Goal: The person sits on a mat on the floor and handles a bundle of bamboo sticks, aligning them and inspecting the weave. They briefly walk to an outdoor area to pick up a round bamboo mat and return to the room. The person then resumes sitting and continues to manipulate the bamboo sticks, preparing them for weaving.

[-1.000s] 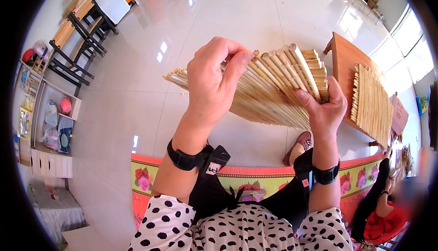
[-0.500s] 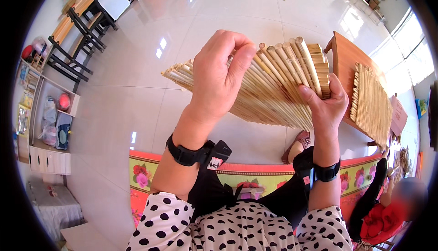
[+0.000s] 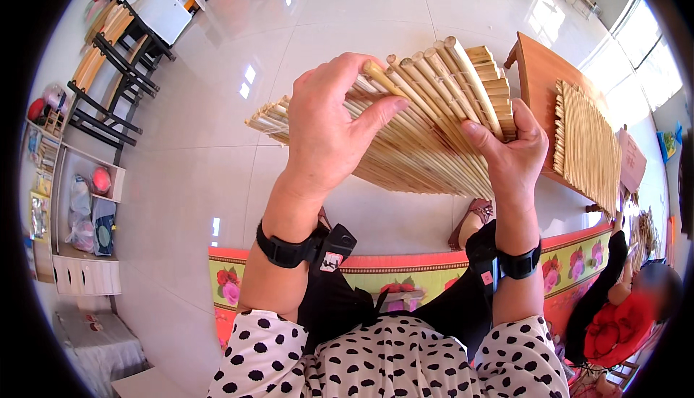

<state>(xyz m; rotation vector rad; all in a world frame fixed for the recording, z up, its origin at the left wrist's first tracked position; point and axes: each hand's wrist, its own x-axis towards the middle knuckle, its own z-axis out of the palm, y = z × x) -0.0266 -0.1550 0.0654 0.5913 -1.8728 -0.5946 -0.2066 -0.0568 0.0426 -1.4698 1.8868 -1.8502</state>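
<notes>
A mat of pale yellow stalks, joined side by side, is held up in front of me. Its rows fan apart along the upper edge, where the round cut ends show. My left hand grips the upper left part, with its thumb lying across the stalks and its fingers curled over the far edge. At the right end, my right hand clasps the mat, thumb on the near face and fingers behind, partly hidden.
A brown wooden table on the right carries another stalk mat. Beyond it sits a person in red. Chairs and an open shelf unit line the left side. A flowered cloth lies under my legs.
My left hand has gone from a pinch above the mat's edge to a grip on its stalks, thumb laid across. The right hand keeps its hold.
</notes>
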